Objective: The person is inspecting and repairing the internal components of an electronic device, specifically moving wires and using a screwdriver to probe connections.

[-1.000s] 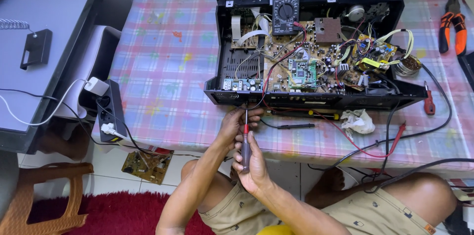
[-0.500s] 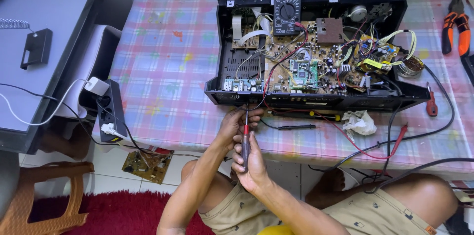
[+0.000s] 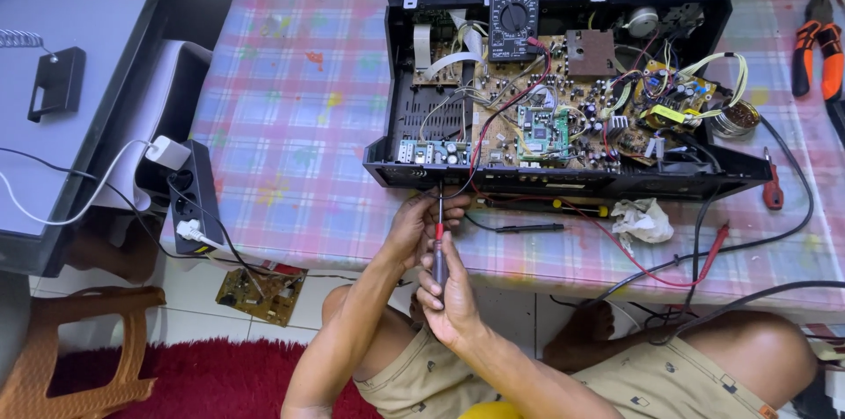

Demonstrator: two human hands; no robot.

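Observation:
An opened black electronics chassis (image 3: 572,180) with exposed circuit boards (image 3: 541,133) lies on a checked tablecloth. A screwdriver (image 3: 438,234) with a red and grey handle points its tip at the chassis's front left edge. My right hand (image 3: 449,296) grips the handle from below. My left hand (image 3: 421,225) holds the shaft just above it, fingers near the chassis edge. A grey multimeter (image 3: 514,14) rests on the boards at the back, its red lead running down over them.
Orange-handled pliers (image 3: 817,40) lie at far right. A crumpled white cloth (image 3: 642,218), a black probe (image 3: 528,228) and cables lie along the table's front edge. A power strip (image 3: 195,199) hangs at left, above a loose circuit board (image 3: 261,293) on the floor. A stool (image 3: 70,340) stands lower left.

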